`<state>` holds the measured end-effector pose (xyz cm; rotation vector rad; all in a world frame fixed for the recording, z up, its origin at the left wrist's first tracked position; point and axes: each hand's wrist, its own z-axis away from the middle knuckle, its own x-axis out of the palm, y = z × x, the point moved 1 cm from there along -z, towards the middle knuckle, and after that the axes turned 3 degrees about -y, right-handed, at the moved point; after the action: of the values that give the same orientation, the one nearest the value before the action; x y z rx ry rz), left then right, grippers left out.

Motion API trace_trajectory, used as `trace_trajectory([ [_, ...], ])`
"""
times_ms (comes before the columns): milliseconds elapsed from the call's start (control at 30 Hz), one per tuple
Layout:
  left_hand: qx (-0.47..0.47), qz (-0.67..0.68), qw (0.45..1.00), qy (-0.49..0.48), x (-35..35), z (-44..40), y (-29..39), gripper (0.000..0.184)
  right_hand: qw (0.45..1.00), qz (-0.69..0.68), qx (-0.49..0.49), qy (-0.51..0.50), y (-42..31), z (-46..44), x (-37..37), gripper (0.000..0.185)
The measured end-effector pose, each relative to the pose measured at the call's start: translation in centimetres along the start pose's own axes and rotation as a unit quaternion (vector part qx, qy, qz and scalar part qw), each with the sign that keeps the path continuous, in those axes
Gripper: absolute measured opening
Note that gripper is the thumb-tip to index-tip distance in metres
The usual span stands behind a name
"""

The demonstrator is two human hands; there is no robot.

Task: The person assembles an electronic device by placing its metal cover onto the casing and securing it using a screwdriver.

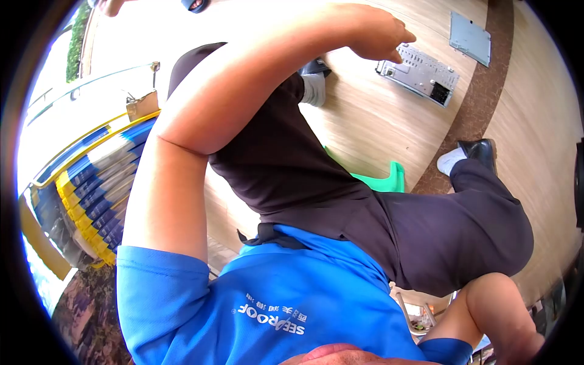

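Observation:
My left hand (380,35) reaches across to the top of the view, fingers apart, with nothing visible in it. Its fingertips overlap the left end of a silvery metal electronics case (423,68), which has small holes and a black square part at one corner. I cannot tell whether they touch it. The case lies on the floor. Beyond it is a flat grey metal plate (470,38). At the lower right edge, my right hand (523,348) is near my right knee; its fingers are cut off and unclear.
A green plastic piece (389,179) shows between my legs. On the left, a yellow-edged rack (100,143) holds several blue and yellow packets (100,201), with a small cardboard box (143,106) behind. A dark band (474,115) crosses the wood-look floor. My black shoe (479,153) rests at right.

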<state>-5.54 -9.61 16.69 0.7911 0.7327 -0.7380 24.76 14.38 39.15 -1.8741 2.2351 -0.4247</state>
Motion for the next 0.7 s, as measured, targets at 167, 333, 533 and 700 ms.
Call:
trace_trajectory([
  [167, 0.015, -0.009, 1.0, -0.025, -0.8, 0.4, 0.3, 0.043, 0.998, -0.024, -0.007, -0.052, 1.0, 0.1, 1.0, 0.013],
  [333, -0.012, -0.072, 0.997, 0.001, 1.2, -1.2, 0.5, 0.057, 0.987, -0.119, 0.028, -0.108, 3.2, -0.1, 3.7, 0.019],
  [533, -0.009, -0.068, 0.998, -0.014, 2.0, -1.9, -0.4, 0.057, 0.975, -0.176, 0.029, -0.135, 3.6, -0.6, 4.2, 0.032],
  [700, 0.015, -0.021, 0.999, -0.023, -0.3, -0.3, -0.1, 0.041, 0.995, 0.022, -0.084, -0.054, 2.9, -0.4, 3.8, 0.025],
])
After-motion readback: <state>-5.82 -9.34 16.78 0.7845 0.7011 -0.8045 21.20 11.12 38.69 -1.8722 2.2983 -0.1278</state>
